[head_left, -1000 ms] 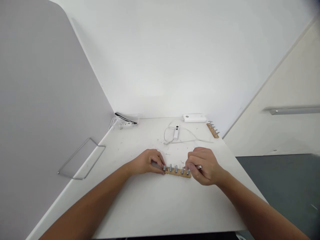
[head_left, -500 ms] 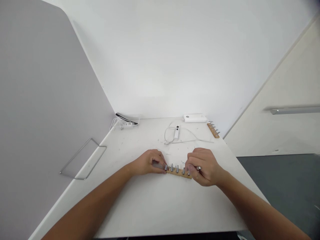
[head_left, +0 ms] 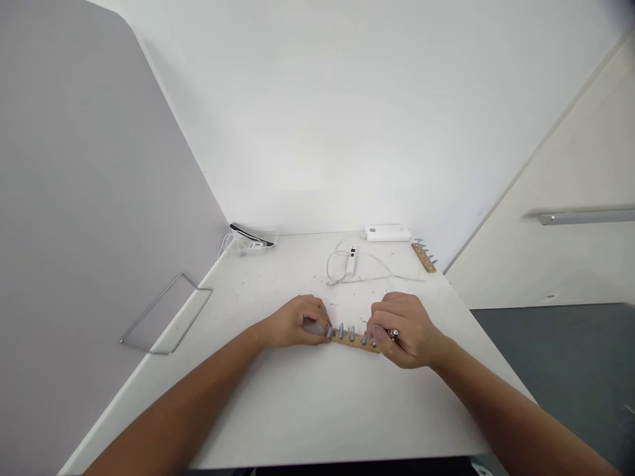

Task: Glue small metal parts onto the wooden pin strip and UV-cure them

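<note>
A wooden strip with a row of grey metal hooks (head_left: 352, 340) lies on the white table in front of me. My left hand (head_left: 301, 321) pinches its left end between thumb and fingers. At its right end my right hand (head_left: 403, 330) is closed around a slim tool with a shiny metal end (head_left: 393, 333), which pokes out of the fist. The tool's tip and most of its shaft are hidden by the fingers, so its exact kind does not show.
A second hook strip (head_left: 423, 257) lies at the table's back right, near a white box (head_left: 387, 233). A white power strip (head_left: 351, 261) with a loose cable sits behind my hands. A wire handle (head_left: 166, 314) sticks out over the left edge. Dark specks dot the table.
Both hands keep their hold and place on the hook strip. Only a very slight shift of the whole view shows.
</note>
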Action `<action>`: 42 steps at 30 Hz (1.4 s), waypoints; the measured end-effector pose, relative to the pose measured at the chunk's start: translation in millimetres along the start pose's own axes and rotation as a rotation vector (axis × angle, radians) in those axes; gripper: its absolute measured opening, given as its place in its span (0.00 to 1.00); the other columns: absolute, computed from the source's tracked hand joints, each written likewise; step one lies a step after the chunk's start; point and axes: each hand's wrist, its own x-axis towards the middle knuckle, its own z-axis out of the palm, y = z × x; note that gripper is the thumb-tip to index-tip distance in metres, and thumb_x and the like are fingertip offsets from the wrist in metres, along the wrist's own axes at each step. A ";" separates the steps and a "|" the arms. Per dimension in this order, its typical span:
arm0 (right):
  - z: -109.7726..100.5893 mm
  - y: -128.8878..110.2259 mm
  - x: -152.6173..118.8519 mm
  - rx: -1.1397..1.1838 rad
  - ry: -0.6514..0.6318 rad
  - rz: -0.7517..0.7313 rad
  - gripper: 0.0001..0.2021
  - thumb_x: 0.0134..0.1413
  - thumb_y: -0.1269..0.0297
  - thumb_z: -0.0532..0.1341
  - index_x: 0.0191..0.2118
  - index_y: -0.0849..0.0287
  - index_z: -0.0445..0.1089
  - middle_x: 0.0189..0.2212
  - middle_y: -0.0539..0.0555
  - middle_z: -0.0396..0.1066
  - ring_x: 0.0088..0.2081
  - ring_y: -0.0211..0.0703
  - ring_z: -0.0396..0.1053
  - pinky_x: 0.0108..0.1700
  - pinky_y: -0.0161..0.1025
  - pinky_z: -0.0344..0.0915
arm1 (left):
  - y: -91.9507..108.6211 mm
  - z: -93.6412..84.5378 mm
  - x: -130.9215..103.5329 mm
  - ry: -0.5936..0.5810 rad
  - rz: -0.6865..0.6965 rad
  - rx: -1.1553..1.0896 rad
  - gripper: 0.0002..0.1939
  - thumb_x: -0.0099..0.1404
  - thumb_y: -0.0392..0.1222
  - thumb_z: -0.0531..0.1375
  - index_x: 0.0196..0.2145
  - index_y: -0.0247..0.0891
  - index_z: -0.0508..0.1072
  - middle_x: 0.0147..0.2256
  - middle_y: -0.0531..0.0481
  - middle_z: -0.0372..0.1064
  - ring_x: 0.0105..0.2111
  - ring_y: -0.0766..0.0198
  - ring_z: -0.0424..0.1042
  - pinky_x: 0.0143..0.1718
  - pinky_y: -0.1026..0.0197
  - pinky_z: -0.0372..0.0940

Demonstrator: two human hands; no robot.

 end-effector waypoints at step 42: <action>-0.1 1.0 -1.5 -0.009 -0.014 -0.008 0.10 0.61 0.72 0.54 0.28 0.56 0.63 0.19 0.45 0.61 0.21 0.36 0.49 0.28 0.38 0.50 | -1.5 -1.4 -0.1 0.004 -0.140 -0.104 0.09 0.66 0.44 0.68 0.41 0.39 0.83 0.40 0.45 0.77 0.39 0.61 0.73 0.42 0.60 0.68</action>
